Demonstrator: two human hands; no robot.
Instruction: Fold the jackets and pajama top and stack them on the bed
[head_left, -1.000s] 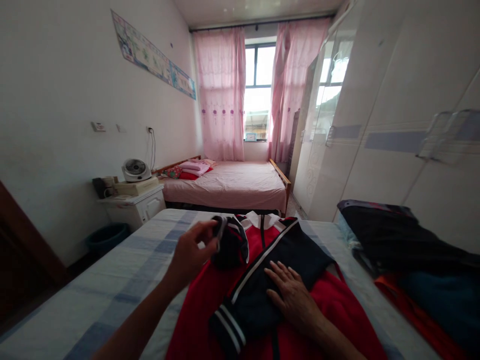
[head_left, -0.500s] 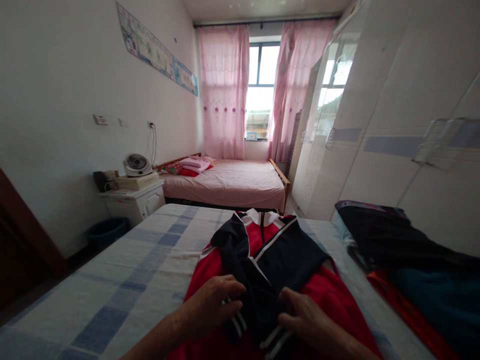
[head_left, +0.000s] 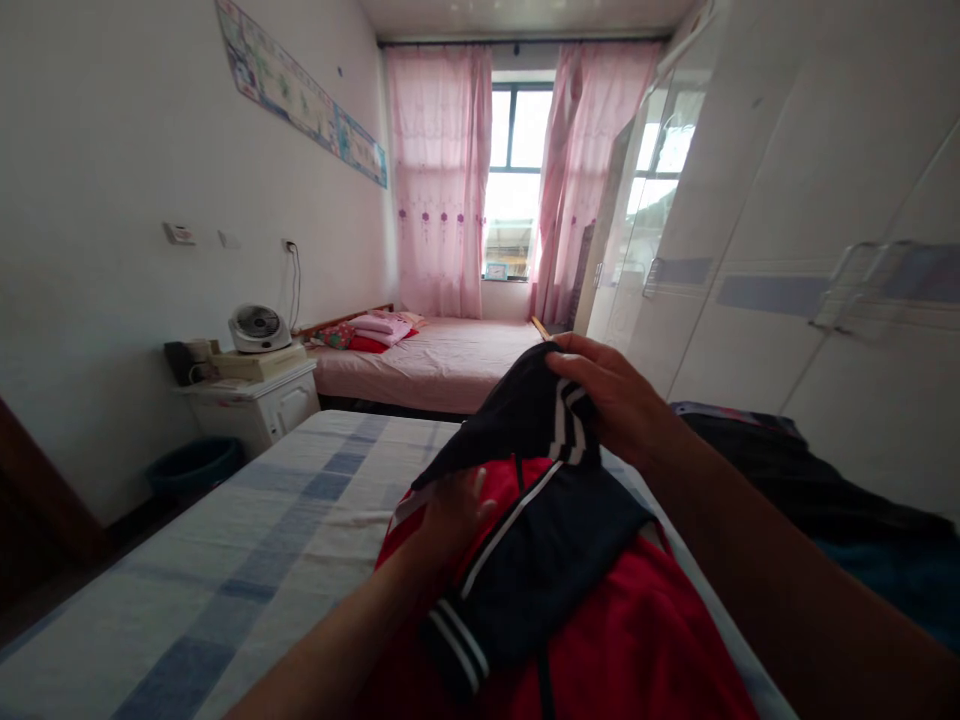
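A red and navy zip jacket [head_left: 637,610] with white piping lies on the bed in front of me. My right hand [head_left: 600,385] pinches the cuff end of one navy sleeve [head_left: 499,415] and holds it raised above the collar, which it hides. Under that lifted sleeve, my left hand [head_left: 454,510] rests on the jacket's red chest, fingers stretched out. The other navy sleeve [head_left: 551,545] lies folded across the front, its striped cuff [head_left: 454,645] toward me.
A blue-and-white checked sheet [head_left: 292,540] covers the near bed. Dark folded clothes [head_left: 772,470] lie at the right, beside a white wardrobe [head_left: 787,200]. Beyond are a pink bed [head_left: 442,360], a nightstand [head_left: 289,400] with a fan [head_left: 259,328], and a bin [head_left: 195,465].
My right hand has risen and moved away from me, lifting one sleeve by its cuff. My left hand has moved forward under it. The other sleeve still lies across the jacket.
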